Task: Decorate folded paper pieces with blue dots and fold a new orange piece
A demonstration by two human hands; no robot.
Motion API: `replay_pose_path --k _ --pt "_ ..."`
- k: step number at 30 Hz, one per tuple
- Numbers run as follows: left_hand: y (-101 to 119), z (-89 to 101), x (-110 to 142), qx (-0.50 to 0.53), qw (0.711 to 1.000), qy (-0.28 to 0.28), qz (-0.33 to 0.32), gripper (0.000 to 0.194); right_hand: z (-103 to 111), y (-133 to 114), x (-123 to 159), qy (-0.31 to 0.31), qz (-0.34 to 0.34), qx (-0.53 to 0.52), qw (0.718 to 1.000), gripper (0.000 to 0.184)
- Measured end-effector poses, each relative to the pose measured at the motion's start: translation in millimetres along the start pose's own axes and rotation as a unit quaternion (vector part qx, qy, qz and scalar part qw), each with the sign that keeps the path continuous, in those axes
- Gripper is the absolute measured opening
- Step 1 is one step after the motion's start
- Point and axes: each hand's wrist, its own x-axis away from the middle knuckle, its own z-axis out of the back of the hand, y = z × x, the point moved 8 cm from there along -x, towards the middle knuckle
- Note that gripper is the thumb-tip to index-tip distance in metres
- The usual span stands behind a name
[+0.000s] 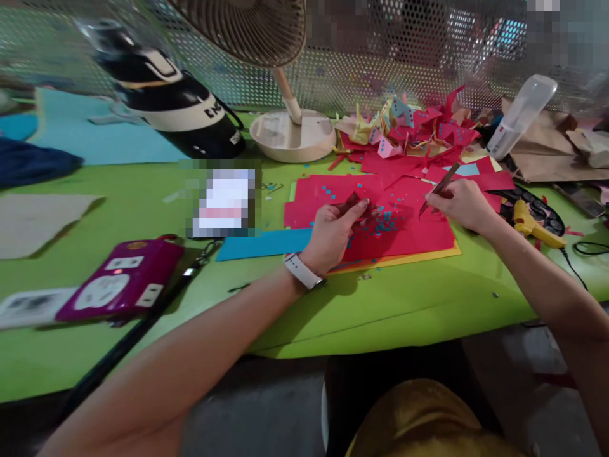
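Behind the green table (pixel 371 311) there is a metal sheet (pixel 342 82) with many small holes. In the head view, red paper (pixel 423 235) lies near the front edge of the table, and small blue bits (pixel 386 222) are scattered on it. The left hand (pixel 333 231) is above the left part of this paper, and its thumb and fingers pinch a small dark piece (pixel 349 202), partly hidden. The right hand (pixel 461 203) is closed around thin tweezers (pixel 445 182), whose tip points down to the red paper; whether it touches, I cannot tell. A blue strip (pixel 264 245) lies left of the red paper. Farther back are a paper heap (pixel 413 127) and a fan (pixel 311 145).
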Motion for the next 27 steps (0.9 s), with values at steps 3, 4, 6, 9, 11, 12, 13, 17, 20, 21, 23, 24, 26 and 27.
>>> replay_pose_path --k 3,4,6,9,11,12,13,17,20,21,23,24,26,27 --pt "0.7 -0.9 1.2 0.014 1.000 -0.004 0.004 0.027 -6.3 -5.2 -0.7 0.031 0.009 -0.142 0.989 0.028" --pt "1.1 -0.7 1.5 0.016 1.000 -0.002 0.006 0.027 -12.1 -7.0 0.4 0.035 0.017 -0.196 0.980 0.029" --pt "1.7 0.2 1.9 0.017 1.000 0.005 0.011 0.029 -24.9 -9.8 4.6 0.042 0.035 -0.273 0.961 0.031" --pt "1.4 0.7 2.5 0.006 1.000 0.014 0.026 0.030 -40.7 -8.9 12.4 0.046 0.036 -0.301 0.952 0.033" --pt "1.2 0.7 3.0 0.001 0.999 0.016 0.033 0.030 -43.6 -6.0 16.0 0.055 0.027 -0.306 0.950 0.032" --pt "1.1 0.7 3.2 0.001 0.999 0.016 0.036 0.029 -42.8 -4.5 17.0 0.064 0.025 -0.313 0.947 0.031" --pt "1.1 0.7 3.4 0.002 0.999 0.016 0.037 0.028 -41.0 -3.5 17.5 0.073 0.025 -0.322 0.943 0.028" --pt "0.2 2.0 3.9 -0.003 0.999 0.020 0.041 0.021 -37.6 -3.7 18.0 0.082 0.037 -0.346 0.934 0.020" --pt "0.5 3.2 4.5 -0.009 0.999 0.025 0.041 0.019 -40.4 -7.6 19.9 0.064 0.049 -0.348 0.934 0.019" --pt "1.0 3.2 4.7 -0.010 0.999 0.026 0.039 0.019 -40.9 -9.2 20.9 0.062 0.054 -0.351 0.933 0.020" --pt "2.3 3.5 5.1 -0.012 0.999 0.027 0.033 0.020 -40.4 -11.7 23.0 0.065 0.063 -0.362 0.928 0.021" --pt "3.0 3.9 5.2 -0.013 0.999 0.030 0.029 0.021 -40.5 -12.5 23.7 0.065 0.064 -0.368 0.925 0.020" --pt "3.8 4.8 5.1 -0.015 0.999 0.035 0.024 0.022 -41.3 -13.5 24.7 0.062 0.060 -0.374 0.923 0.020" --pt "4.0 5.1 5.0 -0.015 0.999 0.037 0.023 0.023 -41.9 -13.8 25.1 0.059 0.057 -0.374 0.924 0.020"
